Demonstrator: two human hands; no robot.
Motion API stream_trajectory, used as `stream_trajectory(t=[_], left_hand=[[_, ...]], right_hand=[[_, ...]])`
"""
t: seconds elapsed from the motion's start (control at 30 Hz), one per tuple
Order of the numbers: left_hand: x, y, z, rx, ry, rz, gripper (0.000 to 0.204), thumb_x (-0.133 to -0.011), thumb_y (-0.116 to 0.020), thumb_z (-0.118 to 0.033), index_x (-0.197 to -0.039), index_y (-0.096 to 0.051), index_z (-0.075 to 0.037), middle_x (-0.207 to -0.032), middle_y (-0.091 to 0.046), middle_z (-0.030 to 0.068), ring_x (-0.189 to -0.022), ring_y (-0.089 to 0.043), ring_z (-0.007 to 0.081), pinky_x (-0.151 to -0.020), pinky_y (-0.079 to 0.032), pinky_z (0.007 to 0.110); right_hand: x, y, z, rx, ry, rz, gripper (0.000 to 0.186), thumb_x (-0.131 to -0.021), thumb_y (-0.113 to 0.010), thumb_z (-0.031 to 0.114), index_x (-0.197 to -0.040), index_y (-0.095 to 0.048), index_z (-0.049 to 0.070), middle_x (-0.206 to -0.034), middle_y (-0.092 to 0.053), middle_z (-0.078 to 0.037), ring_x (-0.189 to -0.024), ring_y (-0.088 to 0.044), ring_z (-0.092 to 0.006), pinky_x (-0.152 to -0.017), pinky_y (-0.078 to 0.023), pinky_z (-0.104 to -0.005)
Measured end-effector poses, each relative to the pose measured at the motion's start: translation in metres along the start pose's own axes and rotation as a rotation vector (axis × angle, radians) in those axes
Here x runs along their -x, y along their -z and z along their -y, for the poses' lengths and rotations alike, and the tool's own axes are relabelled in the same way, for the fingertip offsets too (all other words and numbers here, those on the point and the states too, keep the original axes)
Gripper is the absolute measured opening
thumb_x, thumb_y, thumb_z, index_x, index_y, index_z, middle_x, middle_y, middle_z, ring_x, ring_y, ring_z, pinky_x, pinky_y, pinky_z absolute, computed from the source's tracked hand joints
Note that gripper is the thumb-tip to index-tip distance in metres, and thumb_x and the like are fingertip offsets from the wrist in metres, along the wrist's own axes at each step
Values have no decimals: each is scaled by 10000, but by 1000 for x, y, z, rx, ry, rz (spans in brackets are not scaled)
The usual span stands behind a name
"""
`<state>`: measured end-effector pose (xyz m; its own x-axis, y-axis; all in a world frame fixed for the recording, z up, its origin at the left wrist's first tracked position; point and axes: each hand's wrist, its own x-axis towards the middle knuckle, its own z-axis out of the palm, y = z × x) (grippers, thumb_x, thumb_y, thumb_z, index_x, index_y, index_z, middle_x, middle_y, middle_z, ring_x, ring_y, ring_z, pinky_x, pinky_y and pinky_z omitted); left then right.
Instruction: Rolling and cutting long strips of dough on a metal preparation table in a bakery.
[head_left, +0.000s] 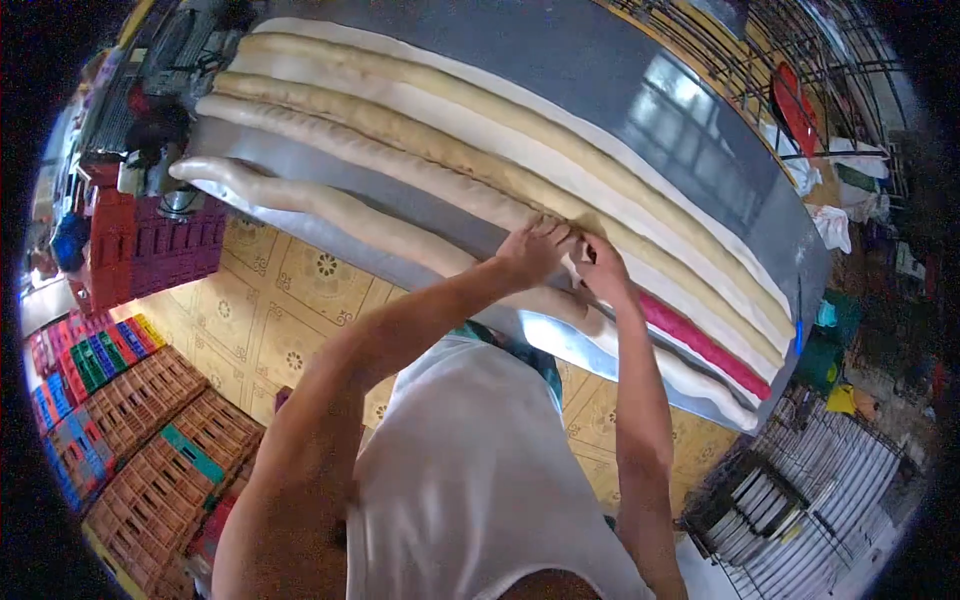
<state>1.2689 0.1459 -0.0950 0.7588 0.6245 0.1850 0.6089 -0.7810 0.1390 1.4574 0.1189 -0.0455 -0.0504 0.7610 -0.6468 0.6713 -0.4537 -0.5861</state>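
Long strips of pale dough [430, 98] lie across the work table, with yellowish filling ropes [440, 80] running along them. On a nearer strip, a deep pink filling rope [700, 340] shows to the right of my hands. To their left this strip is folded over into a closed dough roll [370, 155]. My left hand [540, 250] is closed on the dough at this fold, fingers pressed into it. Beside it, my right hand [604, 268] pinches the dough edge where the pink rope disappears. A separate plain dough rope [370, 220] lies along the near table edge, passing under my wrists.
The grey metal table [560, 50] reflects a window at the far right. Purple and red crates [160, 245] stand at the left, with stacked brown crates [160, 400] below on the patterned tile floor [270, 300]. Wire racks [800, 510] stand at the lower right.
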Motion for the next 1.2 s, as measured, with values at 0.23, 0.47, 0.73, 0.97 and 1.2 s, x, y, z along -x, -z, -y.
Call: stream_trajectory(t=[0.23,0.47,0.73,0.97,1.2], left_hand=[[-41,56,-17,71,49,526,661,-875,-751,-368,-1465,-572,-130,-1387,-595,67,-1289,-558,269,-1141,-387,513],[-18,15,-44,95,124,113,746,-814,-821,-348,-1486,-565,-149,-1473,-576,62,-1405,-493,272,-1193,-327,543],[-37,2,-64,101,37,183,747,-791,-796,-355,-1478,-587,-147,-1512,-570,57,-1436,-461,299,-1215,-325,518],[-40,8,-66,179,124,130,614,-846,-739,-277,-1428,-619,-123,-1427,-610,70,-1372,-524,328,-1205,-339,546],[-45,-41,-76,194,-4,121,708,-846,-740,-425,-1444,-580,-82,-1427,-603,119,-1303,-565,326,-1107,-433,502]], right_hand=[[22,-48,-45,547,231,-614,893,-791,-761,205,-1604,-405,107,-1587,-455,-135,-1361,-528,-366,-1051,-451,-557],[18,1,-43,397,453,-544,516,-905,-717,254,-1357,-617,27,-1292,-653,-217,-1156,-634,-440,-963,-519,-524],[2,37,-75,83,250,-111,453,-884,-730,196,-1269,-636,-23,-1148,-702,-209,-1105,-671,-452,-960,-534,-523],[64,-6,-66,458,471,-672,532,-917,-694,241,-1388,-609,9,-1313,-646,-208,-1260,-603,-434,-1033,-499,-533],[17,37,-100,251,255,-202,397,-911,-676,207,-1282,-630,74,-1116,-719,-196,-947,-710,-437,-804,-571,-509]])
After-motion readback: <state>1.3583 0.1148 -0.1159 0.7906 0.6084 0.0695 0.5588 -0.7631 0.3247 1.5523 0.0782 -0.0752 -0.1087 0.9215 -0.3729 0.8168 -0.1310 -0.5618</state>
